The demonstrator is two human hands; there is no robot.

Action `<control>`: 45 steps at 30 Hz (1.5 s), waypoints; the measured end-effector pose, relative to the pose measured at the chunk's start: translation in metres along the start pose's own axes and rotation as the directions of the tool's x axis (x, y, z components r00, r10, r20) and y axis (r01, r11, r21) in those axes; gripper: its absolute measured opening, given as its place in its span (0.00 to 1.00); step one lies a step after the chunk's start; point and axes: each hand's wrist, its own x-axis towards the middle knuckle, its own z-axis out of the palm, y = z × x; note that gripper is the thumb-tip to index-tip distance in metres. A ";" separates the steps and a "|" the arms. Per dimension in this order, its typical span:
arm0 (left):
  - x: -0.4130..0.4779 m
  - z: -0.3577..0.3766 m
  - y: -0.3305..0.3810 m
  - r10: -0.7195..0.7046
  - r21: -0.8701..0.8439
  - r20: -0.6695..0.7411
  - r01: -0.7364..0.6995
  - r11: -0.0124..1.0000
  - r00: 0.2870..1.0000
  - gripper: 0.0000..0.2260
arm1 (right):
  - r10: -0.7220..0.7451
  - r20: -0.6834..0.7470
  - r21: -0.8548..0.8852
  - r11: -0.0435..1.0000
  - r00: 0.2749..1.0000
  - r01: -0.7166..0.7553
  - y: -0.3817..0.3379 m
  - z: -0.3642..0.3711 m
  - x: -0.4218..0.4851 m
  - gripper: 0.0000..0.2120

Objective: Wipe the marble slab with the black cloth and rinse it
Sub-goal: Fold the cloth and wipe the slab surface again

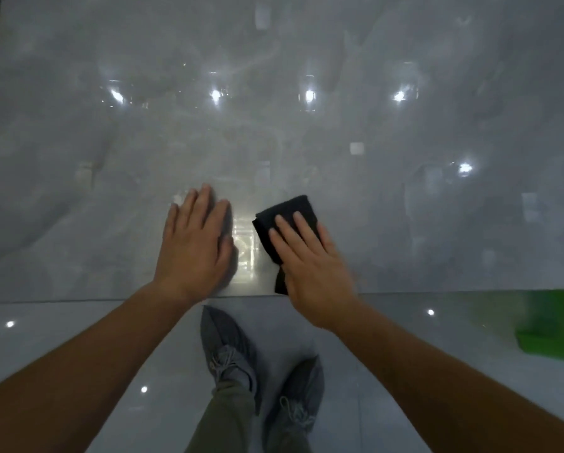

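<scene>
The grey marble slab [306,109] is being seen from above, with lights reflected on it. The left hand [194,246] is being laid flat on it, fingers spread. The black cloth [287,212], folded near the front edge, is being pressed down by the flat right hand [313,273].

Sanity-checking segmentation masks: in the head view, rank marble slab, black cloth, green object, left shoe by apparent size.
1. marble slab
2. green object, cut off by the frame edge
3. left shoe and black cloth look alike; the right hand covers part of the cloth.
</scene>
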 end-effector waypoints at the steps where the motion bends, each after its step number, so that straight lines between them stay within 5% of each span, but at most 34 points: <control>1: -0.006 0.002 0.011 0.028 -0.008 -0.002 -0.028 1.000 1.000 0.27 | 0.004 0.002 -0.001 1.000 1.000 -0.004 0.017 -0.002 -0.007 0.30; 4: -0.020 0.015 0.052 0.125 -0.045 0.006 -0.125 0.991 0.992 0.25 | 0.270 -0.040 0.002 0.963 0.962 -0.270 0.089 -0.008 -0.046 0.30; 7: -0.024 0.032 0.082 0.144 -0.050 0.028 -0.143 0.988 0.989 0.24 | 0.599 -0.068 0.053 0.801 0.798 -0.597 0.142 -0.019 -0.084 0.29; 9: -0.025 0.038 0.090 0.119 -0.056 0.036 -0.117 0.992 0.992 0.23 | 0.691 -0.102 0.088 0.722 0.715 -0.686 0.131 -0.018 -0.078 0.30; 11: -0.026 0.040 0.092 0.108 -0.058 0.023 -0.106 0.993 0.994 0.22 | 0.614 -0.130 0.060 0.789 0.779 -0.612 0.093 -0.011 -0.062 0.31; 13: -0.027 0.039 0.092 0.127 -0.038 0.029 -0.125 0.991 0.992 0.23 | 0.363 -0.051 0.019 0.932 0.930 -0.363 0.053 -0.001 -0.055 0.31; 15: -0.026 0.035 0.088 0.156 -0.029 0.058 -0.154 0.988 0.986 0.23 | 0.202 -0.005 -0.008 0.979 0.979 -0.203 0.043 0.002 -0.056 0.30; 20: -0.025 0.019 0.050 0.184 -0.029 0.031 -0.183 0.983 0.982 0.22 | 0.186 -0.013 -0.010 0.982 0.982 -0.186 0.066 0.000 -0.047 0.29; 26: -0.026 0.000 -0.040 -0.116 0.082 -0.036 0.119 0.990 0.993 0.25 | 0.523 -0.091 0.074 0.852 0.848 -0.517 0.011 0.004 0.009 0.30; 30: -0.033 -0.011 -0.077 -0.103 -0.074 0.003 0.103 0.992 0.995 0.26 | 0.160 -0.040 0.101 0.983 0.986 -0.155 -0.082 0.014 0.042 0.32; 32: -0.033 -0.016 -0.085 -0.095 -0.173 -0.001 0.094 0.980 0.995 0.26 | 0.034 -0.004 0.093 0.995 0.999 -0.034 -0.102 0.020 0.046 0.33; 38: -0.027 -0.028 -0.094 -0.048 -0.283 -0.021 0.040 0.958 0.999 0.21 | -0.002 0.083 0.041 0.999 0.997 -0.001 -0.086 0.012 0.044 0.32; 42: -0.011 -0.031 -0.086 -0.064 -0.453 0.016 0.064 0.889 0.998 0.20 | 0.046 0.044 0.328 0.943 0.998 -0.058 -0.104 0.005 0.044 0.29; 45: 0.002 -0.034 -0.071 -0.077 -0.543 0.037 0.085 0.835 0.996 0.17 | 0.298 -0.038 0.652 0.731 0.954 -0.202 -0.096 -0.016 0.047 0.24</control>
